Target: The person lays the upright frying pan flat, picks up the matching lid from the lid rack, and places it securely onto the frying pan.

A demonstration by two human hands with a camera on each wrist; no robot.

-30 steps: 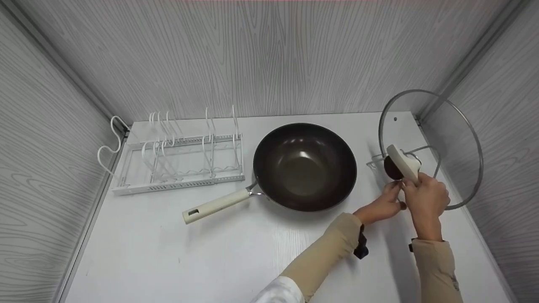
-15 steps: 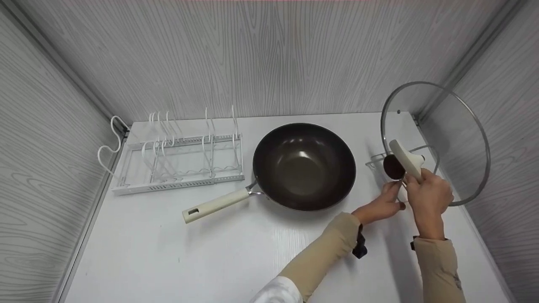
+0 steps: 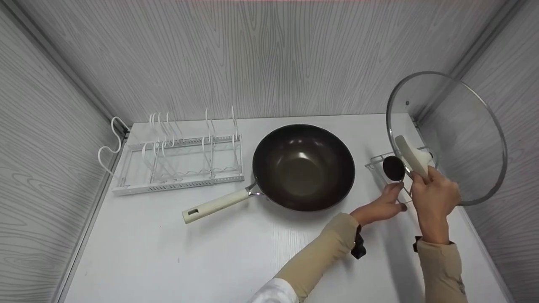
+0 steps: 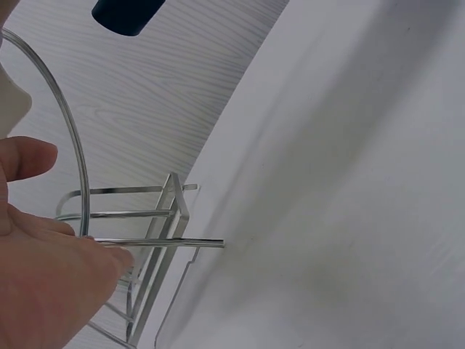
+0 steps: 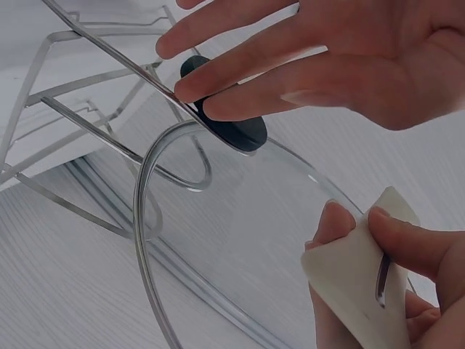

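Observation:
My right hand (image 3: 436,195) grips the cream handle (image 5: 356,273) of a large clear glass lid (image 3: 463,126) with a grey rim. The lid stands tilted at the right side of the table, above a small silver wire stand (image 4: 174,211). My left hand (image 3: 379,206) is at the stand; in the right wrist view its fingers (image 5: 254,80) are straight and touch the stand beside a dark round disc (image 3: 393,168). Whether the lid's rim touches the stand cannot be told.
A dark wok (image 3: 303,168) with a cream handle (image 3: 217,205) lies in the middle of the white table (image 3: 227,261). Left of it stands a white wire rack (image 3: 181,183) with several upright loops. Wood-grain panels (image 3: 261,59) enclose the back and sides.
The lid has moved up and to the right, with my right hand moving right on its handle. My left hand, the stand and the dark disc have hardly moved.

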